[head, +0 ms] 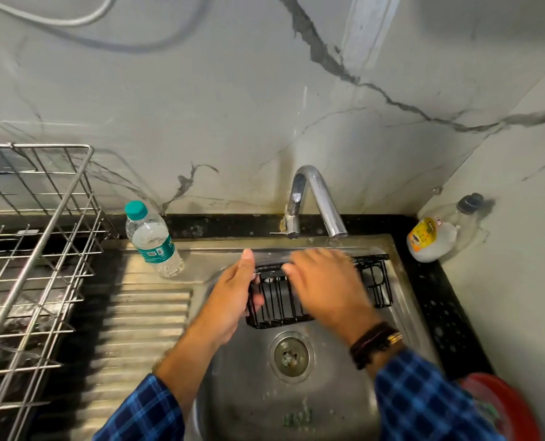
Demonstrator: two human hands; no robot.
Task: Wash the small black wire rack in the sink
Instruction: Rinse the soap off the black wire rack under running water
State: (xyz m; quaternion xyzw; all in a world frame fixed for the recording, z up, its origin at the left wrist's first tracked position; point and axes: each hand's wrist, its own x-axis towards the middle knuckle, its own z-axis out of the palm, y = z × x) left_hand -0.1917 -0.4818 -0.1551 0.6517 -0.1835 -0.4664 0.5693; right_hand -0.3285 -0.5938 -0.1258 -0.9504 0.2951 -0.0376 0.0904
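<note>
A marble-patterned wall [201, 106] with dark veins fills the upper view, and below it a black table [436, 294] frames a stainless steel sink [338, 405] whose ribbed drainboard [143, 316] runs off to the left. A large metal wire dish rack [32, 249] stands over the far left of the drainboard. A chrome tap [315, 202] arches over the back rim of the sink, and the round drain [291, 355] sits in the basin floor. The small black wire rack [376, 281] is held over the basin just under the tap, tilted with its bars facing up. The left hand [233, 300] grips the rack's left end, thumb on top and fingers curled underneath. The right hand [325, 284], blurred, lies flat and open across the top of the rack, fingers spread over the wires; dark bracelets [373, 343] circle its wrist above a blue checked sleeve [424, 399]. A clear water bottle [153, 240] with a teal cap stands on the sink's left rim. A plastic bottle [430, 237] with a yellow label leans in the right corner, and a red bowl [507, 405] shows at the lower right edge.
</note>
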